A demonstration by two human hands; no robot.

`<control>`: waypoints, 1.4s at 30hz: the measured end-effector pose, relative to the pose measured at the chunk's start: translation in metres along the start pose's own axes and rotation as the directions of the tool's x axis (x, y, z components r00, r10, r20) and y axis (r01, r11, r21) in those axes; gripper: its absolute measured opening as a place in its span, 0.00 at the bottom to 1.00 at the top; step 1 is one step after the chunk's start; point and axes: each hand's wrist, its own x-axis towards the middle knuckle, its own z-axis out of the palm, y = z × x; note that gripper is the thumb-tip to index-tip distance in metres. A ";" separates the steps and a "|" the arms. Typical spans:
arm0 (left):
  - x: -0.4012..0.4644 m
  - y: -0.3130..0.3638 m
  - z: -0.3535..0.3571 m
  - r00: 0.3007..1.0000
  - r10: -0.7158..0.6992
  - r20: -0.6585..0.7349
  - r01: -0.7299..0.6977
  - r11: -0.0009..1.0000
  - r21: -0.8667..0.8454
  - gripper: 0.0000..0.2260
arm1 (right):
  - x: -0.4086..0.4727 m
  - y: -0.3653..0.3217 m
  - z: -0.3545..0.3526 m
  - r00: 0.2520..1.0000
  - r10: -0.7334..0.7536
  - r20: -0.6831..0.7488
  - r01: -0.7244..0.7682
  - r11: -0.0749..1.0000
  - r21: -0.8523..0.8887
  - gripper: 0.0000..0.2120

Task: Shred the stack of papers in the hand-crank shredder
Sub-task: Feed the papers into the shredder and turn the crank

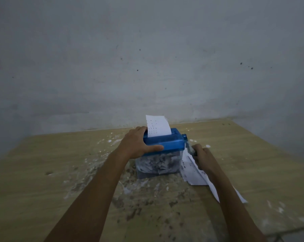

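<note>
A small hand-crank shredder with a blue plastic top (167, 143) is sitting near the middle of the light wooden table (42, 180), a little toward the far edge, and a white printed sheet of paper (158, 127) is standing upright out of its top slot, leaning slightly. Below the blue top, the clear bin (158, 163) is showing a crowded mass of white and grey paper shreds. My left hand (138, 144) is clamping the shredder's left end, my fingers curling over the back of the top and my thumb lying along its front edge. My right hand (202, 157) is curling round the blurred crank handle (189, 148) that is hanging down from the blue hub on the shredder's right side. Just beside that hand, a loose stack of white printed papers (193, 172) is lying flat on the table, partly under my right forearm. White smears and dark speckles are covering the tabletop around and in front of the shredder. A stained grey wall (147, 58) is rising behind the table.
</note>
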 end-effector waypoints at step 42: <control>-0.004 0.006 -0.001 1.000 0.013 0.002 -0.013 1.000 -0.018 0.44 | 0.075 -0.024 0.027 0.960 0.243 0.141 -0.176 0.912 -0.369 0.13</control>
